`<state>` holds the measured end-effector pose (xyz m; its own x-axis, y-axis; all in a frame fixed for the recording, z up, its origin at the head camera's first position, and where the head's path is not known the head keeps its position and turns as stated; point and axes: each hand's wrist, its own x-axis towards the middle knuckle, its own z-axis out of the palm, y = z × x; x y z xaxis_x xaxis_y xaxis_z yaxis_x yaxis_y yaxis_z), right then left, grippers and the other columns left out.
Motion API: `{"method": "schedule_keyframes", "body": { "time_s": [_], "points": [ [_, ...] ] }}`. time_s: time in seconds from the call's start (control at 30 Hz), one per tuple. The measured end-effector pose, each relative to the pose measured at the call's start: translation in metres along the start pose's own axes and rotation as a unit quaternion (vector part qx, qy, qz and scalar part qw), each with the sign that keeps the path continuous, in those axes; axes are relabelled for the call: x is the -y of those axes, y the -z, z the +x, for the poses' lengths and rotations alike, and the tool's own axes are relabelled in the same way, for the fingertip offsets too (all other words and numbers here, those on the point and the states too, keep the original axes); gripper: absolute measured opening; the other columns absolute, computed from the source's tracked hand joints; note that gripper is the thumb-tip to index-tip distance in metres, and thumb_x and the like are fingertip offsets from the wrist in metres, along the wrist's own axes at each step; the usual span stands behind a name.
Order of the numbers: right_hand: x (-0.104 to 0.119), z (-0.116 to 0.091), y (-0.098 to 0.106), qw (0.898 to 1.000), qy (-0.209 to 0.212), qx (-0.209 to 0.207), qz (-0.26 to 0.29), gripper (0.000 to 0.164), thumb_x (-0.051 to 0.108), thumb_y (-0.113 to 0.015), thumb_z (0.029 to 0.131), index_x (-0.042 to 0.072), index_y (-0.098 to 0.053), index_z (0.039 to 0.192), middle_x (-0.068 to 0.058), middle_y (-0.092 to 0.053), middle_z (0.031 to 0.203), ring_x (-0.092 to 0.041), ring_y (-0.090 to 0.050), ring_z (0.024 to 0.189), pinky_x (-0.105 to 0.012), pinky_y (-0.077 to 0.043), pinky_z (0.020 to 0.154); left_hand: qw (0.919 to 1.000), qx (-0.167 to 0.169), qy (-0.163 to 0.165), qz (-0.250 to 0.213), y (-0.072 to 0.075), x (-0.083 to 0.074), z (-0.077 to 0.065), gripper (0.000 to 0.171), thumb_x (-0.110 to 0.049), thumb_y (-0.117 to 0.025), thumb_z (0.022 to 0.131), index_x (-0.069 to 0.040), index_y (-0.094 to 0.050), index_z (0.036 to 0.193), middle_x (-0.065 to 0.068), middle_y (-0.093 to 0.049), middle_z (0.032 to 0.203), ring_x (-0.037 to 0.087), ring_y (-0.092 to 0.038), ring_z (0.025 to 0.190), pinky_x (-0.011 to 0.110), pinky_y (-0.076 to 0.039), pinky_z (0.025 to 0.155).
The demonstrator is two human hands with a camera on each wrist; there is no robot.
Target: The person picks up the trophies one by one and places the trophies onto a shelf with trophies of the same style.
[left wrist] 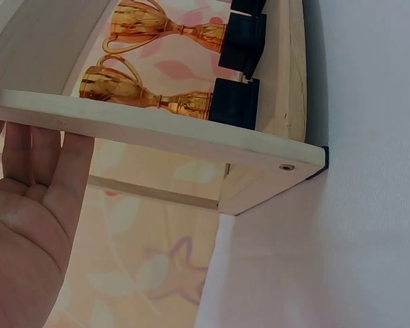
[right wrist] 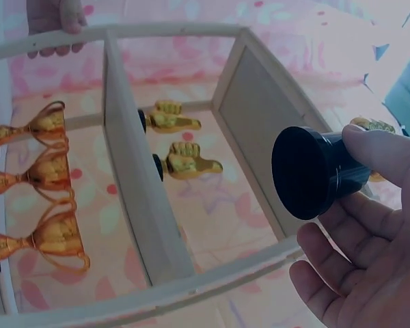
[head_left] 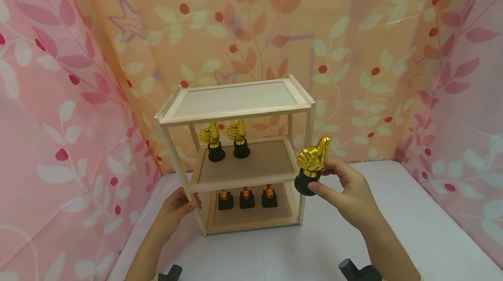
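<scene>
A golden thumbs-up trophy (head_left: pixel 313 157) on a black round base is in my right hand (head_left: pixel 355 196), beside the right front post of a wooden shelf. Thumb and fingers pinch its base; the right wrist view shows the base's underside (right wrist: pixel 301 174). My left hand (head_left: pixel 173 211) grips the shelf's left front post (left wrist: pixel 157 126), thumb on one side and fingers on the other. Two similar thumbs-up trophies (head_left: pixel 241 147) stand upright on the middle shelf board (head_left: pixel 267 158), toward its left. Three golden cup trophies (right wrist: pixel 51 174) with black square bases stand in a row on the bottom board (head_left: pixel 251 222).
The shelf's top panel (head_left: pixel 235 99) is pale and framed by raised side rails. A white cloth (head_left: pixel 393 211) covers the table beneath it. Patterned curtains (head_left: pixel 353 53) hang behind and at both sides.
</scene>
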<state>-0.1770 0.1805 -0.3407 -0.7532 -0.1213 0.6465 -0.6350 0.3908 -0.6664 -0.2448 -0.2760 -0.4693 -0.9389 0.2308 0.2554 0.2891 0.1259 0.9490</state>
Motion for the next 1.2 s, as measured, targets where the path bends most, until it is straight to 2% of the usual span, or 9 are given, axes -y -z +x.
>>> {"method": "schedule_keyframes", "body": {
  "time_s": [0.17, 0.27, 0.37, 0.53, 0.63, 0.93, 1.2],
  "points": [
    [0.008, 0.003, -0.010, 0.999, -0.041, 0.018, -0.022, 0.042, 0.014, -0.084, 0.085, 0.021, -0.068, 0.123, 0.008, -0.070, 0.111, -0.012, -0.058, 0.105, -0.035, -0.043, 0.100, 1.0000, 0.002, -0.002, -0.003, 0.000, 0.001, -0.002, 0.025, -0.004, -0.063, 0.100, 0.008, -0.052, 0.119, 0.006, -0.067, 0.104, 0.017, -0.070, 0.098, 0.030, -0.057, 0.092],
    [0.012, 0.007, -0.017, 0.998, -0.053, 0.027, -0.026, 0.042, 0.020, -0.084, 0.086, 0.019, -0.067, 0.125, 0.009, -0.070, 0.112, -0.016, -0.059, 0.104, -0.046, -0.042, 0.099, 1.0000, 0.003, -0.004, 0.002, 0.000, 0.002, -0.003, 0.026, -0.005, -0.062, 0.101, 0.008, -0.052, 0.120, 0.008, -0.067, 0.104, 0.017, -0.070, 0.098, 0.029, -0.057, 0.092],
    [0.014, 0.010, -0.025, 0.997, -0.061, 0.038, -0.019, 0.044, 0.024, -0.083, 0.087, 0.017, -0.066, 0.127, 0.008, -0.069, 0.115, -0.021, -0.060, 0.107, -0.051, -0.042, 0.100, 1.0000, 0.004, -0.007, 0.005, 0.001, 0.003, -0.003, 0.026, -0.006, -0.062, 0.101, 0.008, -0.052, 0.121, 0.009, -0.067, 0.104, 0.018, -0.070, 0.098, 0.030, -0.057, 0.092],
    [0.019, 0.016, -0.041, 0.996, -0.066, 0.061, 0.002, 0.044, 0.027, -0.082, 0.088, 0.016, -0.066, 0.127, 0.005, -0.069, 0.119, -0.026, -0.061, 0.112, -0.054, -0.045, 0.100, 1.0000, 0.001, -0.009, -0.001, 0.001, 0.004, -0.003, 0.024, -0.004, -0.062, 0.101, 0.007, -0.053, 0.119, 0.007, -0.067, 0.103, 0.018, -0.071, 0.097, 0.030, -0.058, 0.092],
    [0.022, 0.020, -0.049, 0.995, -0.070, 0.068, 0.001, 0.043, 0.030, -0.082, 0.088, 0.016, -0.066, 0.125, 0.003, -0.068, 0.119, -0.025, -0.061, 0.113, -0.054, -0.048, 0.099, 0.9999, 0.004, -0.012, -0.009, 0.000, 0.004, -0.003, 0.023, -0.003, -0.062, 0.100, 0.008, -0.053, 0.119, 0.005, -0.068, 0.102, 0.017, -0.071, 0.097, 0.031, -0.058, 0.092],
    [0.023, 0.032, -0.062, 0.990, -0.126, 0.063, -0.013, 0.052, 0.038, -0.081, 0.089, 0.014, -0.064, 0.132, -0.001, -0.066, 0.128, -0.026, -0.059, 0.120, -0.058, -0.047, 0.102, 0.9996, 0.016, -0.021, -0.015, -0.001, 0.001, 0.000, 0.023, -0.003, -0.062, 0.100, 0.008, -0.052, 0.119, 0.006, -0.068, 0.102, 0.017, -0.070, 0.097, 0.031, -0.058, 0.092],
    [0.014, 0.048, -0.072, 0.992, -0.112, 0.061, 0.002, 0.052, 0.037, -0.079, 0.091, 0.013, -0.062, 0.134, -0.002, -0.066, 0.131, -0.028, -0.060, 0.122, -0.052, -0.048, 0.104, 0.9998, 0.009, -0.015, -0.005, 0.000, -0.001, -0.001, 0.025, -0.003, -0.061, 0.101, 0.009, -0.051, 0.120, 0.008, -0.067, 0.103, 0.018, -0.071, 0.097, 0.030, -0.058, 0.092]
  ]
}}
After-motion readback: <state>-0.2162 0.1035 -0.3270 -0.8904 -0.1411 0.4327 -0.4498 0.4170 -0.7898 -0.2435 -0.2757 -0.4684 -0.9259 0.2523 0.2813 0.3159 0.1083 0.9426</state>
